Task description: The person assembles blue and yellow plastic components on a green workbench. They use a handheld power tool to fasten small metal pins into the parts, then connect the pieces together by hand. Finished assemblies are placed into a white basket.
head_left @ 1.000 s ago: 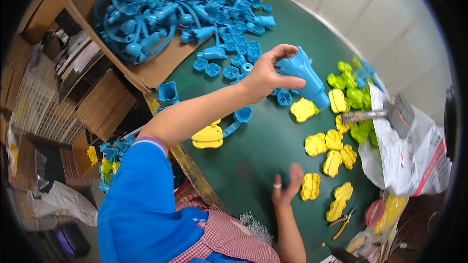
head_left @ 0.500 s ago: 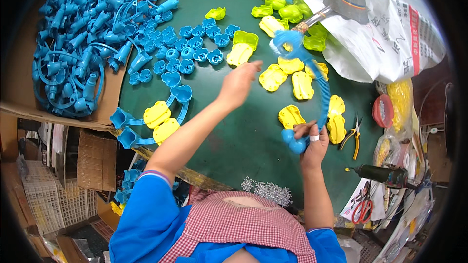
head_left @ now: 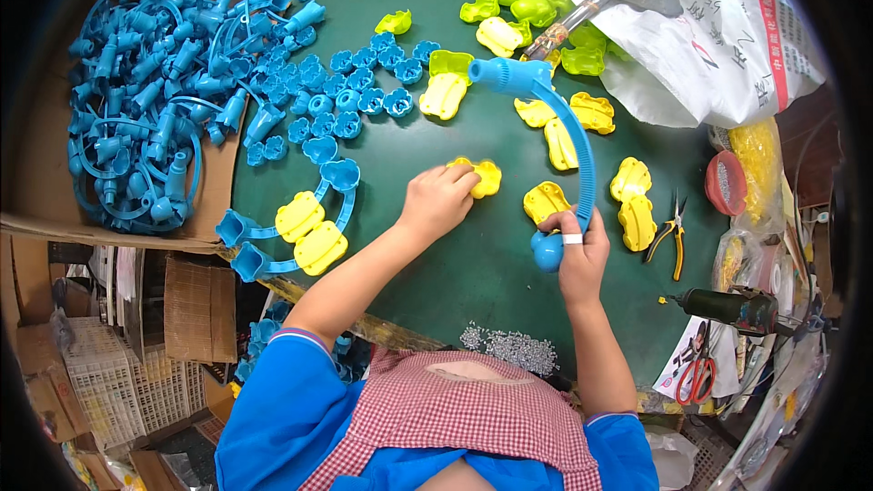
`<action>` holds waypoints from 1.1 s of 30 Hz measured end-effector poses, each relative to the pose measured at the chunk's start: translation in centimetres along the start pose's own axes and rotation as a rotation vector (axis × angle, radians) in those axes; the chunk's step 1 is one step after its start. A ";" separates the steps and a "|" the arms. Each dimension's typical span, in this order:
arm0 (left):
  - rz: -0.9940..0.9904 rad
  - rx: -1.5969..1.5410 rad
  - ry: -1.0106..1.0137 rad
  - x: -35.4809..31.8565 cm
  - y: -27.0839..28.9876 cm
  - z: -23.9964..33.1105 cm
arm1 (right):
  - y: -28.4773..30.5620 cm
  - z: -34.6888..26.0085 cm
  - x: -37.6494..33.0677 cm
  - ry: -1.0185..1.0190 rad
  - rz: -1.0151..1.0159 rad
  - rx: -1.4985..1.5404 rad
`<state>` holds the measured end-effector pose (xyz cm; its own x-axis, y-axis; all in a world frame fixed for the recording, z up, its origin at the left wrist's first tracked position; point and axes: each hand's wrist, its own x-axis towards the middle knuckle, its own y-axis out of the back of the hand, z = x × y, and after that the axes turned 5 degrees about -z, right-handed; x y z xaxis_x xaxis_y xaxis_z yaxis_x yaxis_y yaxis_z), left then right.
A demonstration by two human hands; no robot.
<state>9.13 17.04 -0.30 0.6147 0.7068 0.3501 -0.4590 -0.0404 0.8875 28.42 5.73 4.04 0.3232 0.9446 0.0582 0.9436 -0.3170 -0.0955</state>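
Observation:
My left hand [head_left: 438, 206] is closed over the middle of the green table, pinching the edge of a yellow plastic shell [head_left: 486, 179]. My right hand [head_left: 584, 259] grips a blue curved plastic piece [head_left: 576, 141] near its lower end, by the round ball tip [head_left: 547, 253]. Its ribbed arc rises away from me, and the tube-shaped far end [head_left: 511, 77] points left. Beside the right hand lies another yellow shell [head_left: 546, 202]. Two joined yellow shells [head_left: 634, 205] are further right. Left of my left forearm, yellow shells [head_left: 310, 232] sit on two blue curved pieces [head_left: 344, 205].
A cardboard box [head_left: 32, 145] at left overflows with blue parts [head_left: 155, 109]. Small blue cups [head_left: 364, 79] and green shells [head_left: 532, 9] lie at the back. Pliers [head_left: 668, 241], a power screwdriver [head_left: 727, 309], red scissors [head_left: 697, 377] and a white sack [head_left: 700, 45] are at right; screws [head_left: 511, 350] are nearest me.
My left hand has come nearer me and now holds a yellow shell pulled from the group. The blue curved piece in my right hand has turned, its far end swinging left.

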 end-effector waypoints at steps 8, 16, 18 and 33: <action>0.321 -0.222 -0.297 -2.8 4.4 4.0 | -2.3 -0.2 -0.4 -0.081 -0.049 -0.041; 0.384 -1.903 0.705 -2.3 5.0 9.1 | -4.0 -0.6 -1.5 0.295 -0.079 -0.392; 0.469 -1.860 0.728 -2.2 5.2 9.4 | -4.0 -0.7 -2.4 0.418 -0.084 -0.400; 0.574 -1.883 0.781 -1.9 6.7 10.2 | -5.5 1.1 -3.3 0.526 -0.259 -0.600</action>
<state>11.44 8.25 8.06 0.1045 0.9737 -0.2023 -0.6944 -0.0741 -0.7157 22.12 4.41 3.24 -0.0585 0.8775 0.4759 0.8227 -0.2276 0.5208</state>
